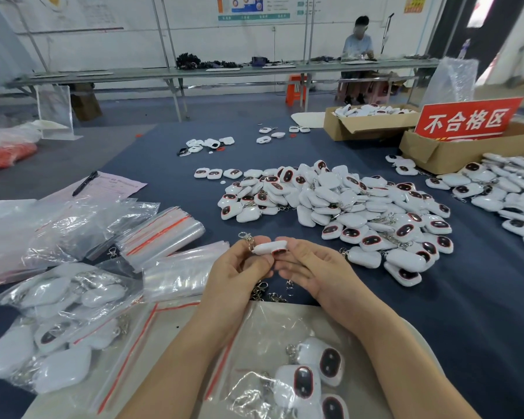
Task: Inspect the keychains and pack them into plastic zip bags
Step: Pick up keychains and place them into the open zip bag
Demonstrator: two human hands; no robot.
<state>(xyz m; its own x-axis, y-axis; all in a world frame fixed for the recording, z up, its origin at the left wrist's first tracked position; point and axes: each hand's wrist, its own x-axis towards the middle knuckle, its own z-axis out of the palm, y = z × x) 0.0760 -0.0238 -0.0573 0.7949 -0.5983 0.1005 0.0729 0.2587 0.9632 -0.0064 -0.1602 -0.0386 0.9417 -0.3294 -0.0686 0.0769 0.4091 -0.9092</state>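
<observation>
White keychain pinched between left hand and right hand fingertips, clasp dangling past the left ones, could snag or slip with such a light hold.

glossy white plastic keychain, metal clasp

There's bare blue mat lying open at the near right, and a lane runs far-left between the zip bag stacks and the keychain pile. The filled bags crowd the near left; cardboard boxes wall the far right.
</observation>
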